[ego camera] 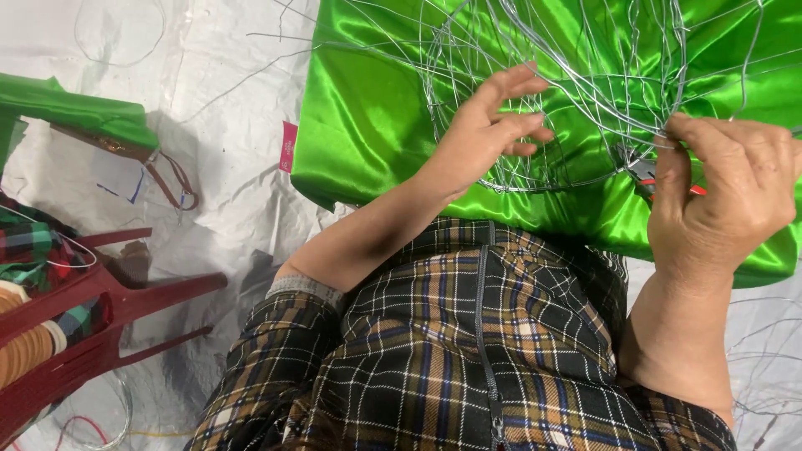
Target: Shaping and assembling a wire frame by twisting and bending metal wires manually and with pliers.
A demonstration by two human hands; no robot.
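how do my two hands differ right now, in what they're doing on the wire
The left hand lies open, fingers spread and resting on the wire frame; the right hand is curled shut. The left hand holds no tool; the right hand grips red-handled pliers at the frame's edge. Both touch the frame over the green cloth.

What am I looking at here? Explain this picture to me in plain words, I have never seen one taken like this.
There is one picture, taken by a camera worn on a person's head, looking down at their own chest and hands. No machine is involved. The checked jacket at the bottom is the wearer's own. In front lies shiny green cloth on a white sheet. On the cloth sits a tangle of thin wire bent into loops. The left hand rests with spread fingers on the wire. The right hand grips pliers with red handles, mostly hidden, at the wire's edge. At left stands a dark red chair.
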